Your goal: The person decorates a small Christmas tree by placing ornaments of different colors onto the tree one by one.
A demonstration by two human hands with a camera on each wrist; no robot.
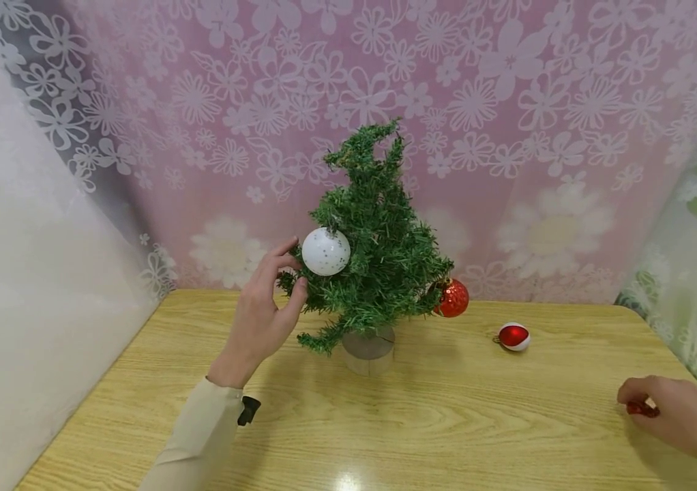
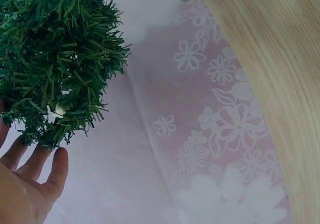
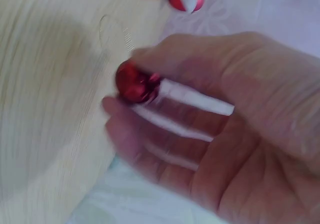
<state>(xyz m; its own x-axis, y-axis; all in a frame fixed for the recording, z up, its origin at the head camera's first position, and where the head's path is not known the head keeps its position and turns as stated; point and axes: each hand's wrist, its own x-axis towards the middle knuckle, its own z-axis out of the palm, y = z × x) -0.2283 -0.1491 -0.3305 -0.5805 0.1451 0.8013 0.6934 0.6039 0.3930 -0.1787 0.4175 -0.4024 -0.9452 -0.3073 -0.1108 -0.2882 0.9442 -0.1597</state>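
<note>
A small green artificial Christmas tree point(image 1: 379, 239) stands on a round base point(image 1: 368, 351). A white speckled bauble point(image 1: 327, 251) hangs at its left front, and a textured red bauble point(image 1: 453, 298) on its lower right. My left hand point(image 1: 265, 307) is at the tree's left side, its thumb and fingers spread apart around branch tips beside the white bauble. In the left wrist view its fingertips point(image 2: 60, 156) meet the needles point(image 2: 65, 68). On the far right, my right hand point(image 1: 680, 412) pinches a small shiny red bauble point(image 3: 132, 83); a thin wire loop point(image 3: 102, 28) shows beyond it.
A red-and-white bauble point(image 1: 513, 336) lies on the wooden table point(image 1: 465, 409) between the tree and my right hand. Behind the table hangs a pink flowered curtain point(image 1: 299, 88); pale cloth point(image 1: 35, 273) hangs at the left.
</note>
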